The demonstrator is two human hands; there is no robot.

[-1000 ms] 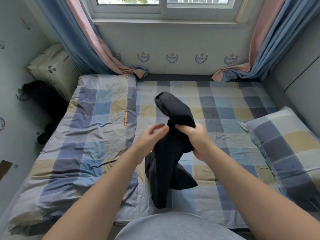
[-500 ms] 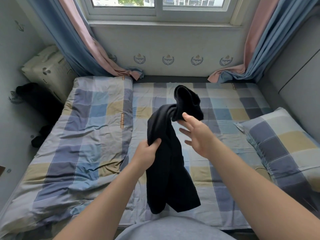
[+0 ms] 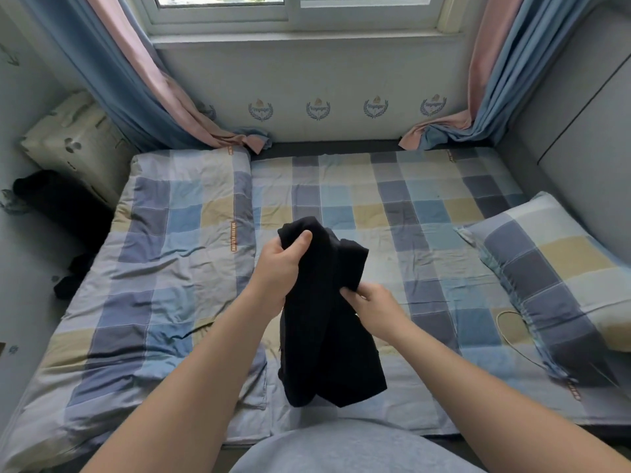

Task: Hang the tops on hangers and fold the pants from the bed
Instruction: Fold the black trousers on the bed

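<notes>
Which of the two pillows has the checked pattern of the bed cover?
The checked pillow at the right of the bed: blue, grey and yellow squares. The cream pillow, in the far left corner, has only small dark prints.

The garment [image 3: 327, 319] is black cloth, matt, with a faintly fuzzy surface and no sheen. The bed [image 3: 392, 206] is covered in thin checked cloth, matt and lightly creased. The quilt [image 3: 164, 254] is padded cloth in the same check, more rumpled. The pillow [image 3: 553, 268] has matching cloth. The curtains [image 3: 102, 80] are smooth blue and pink cloth. The window frame [image 3: 293, 15] is white, smooth and slightly glossy; whether it is plastic or painted is unclear. The wall [image 3: 341, 80] is matt.
</notes>
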